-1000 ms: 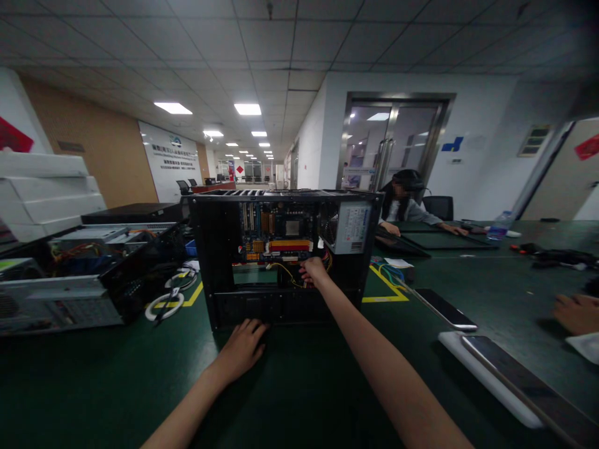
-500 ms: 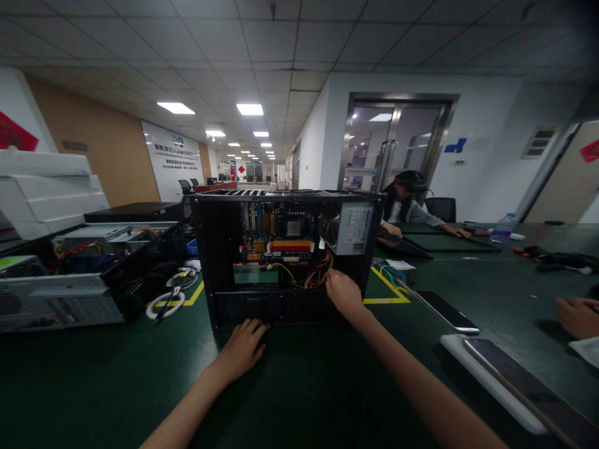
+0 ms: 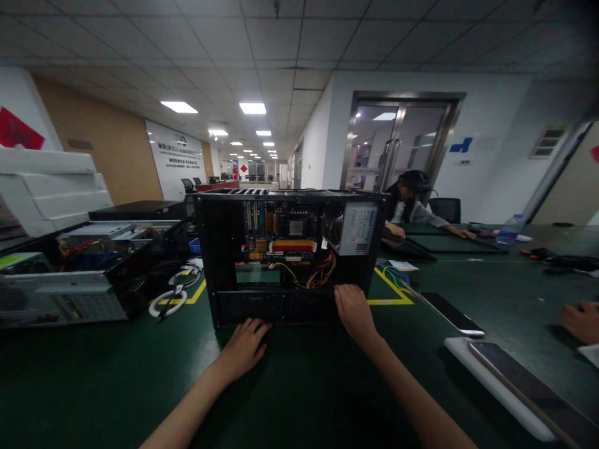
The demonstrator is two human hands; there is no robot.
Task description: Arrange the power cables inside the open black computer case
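Observation:
An open black computer case (image 3: 253, 307) stands on the green table in front of me, its open side facing me. Inside it are a motherboard (image 3: 296, 228), a power supply (image 3: 361, 229) at the upper right, and a bundle of coloured cables (image 3: 324, 272) below the board. My left hand (image 3: 243, 347) lies on the table with fingers apart, the tips at the case's bottom edge. With fingers together, my right hand (image 3: 354, 310) is hooked over the lower rail of the case, right of the cables. Its fingertips are partly hidden behind the rail.
Another opened computer case (image 3: 75, 296) and coiled white cable (image 3: 167, 303) are at left. Phones (image 3: 452, 313) and a white slab (image 3: 498, 386) lie at right. Across the table sits a co-worker (image 3: 412, 199); another person's hand (image 3: 580, 321) shows at the right edge.
My right hand has come away from the cables and moved down and slightly right onto the lower rail of the case. My left hand has stayed in place.

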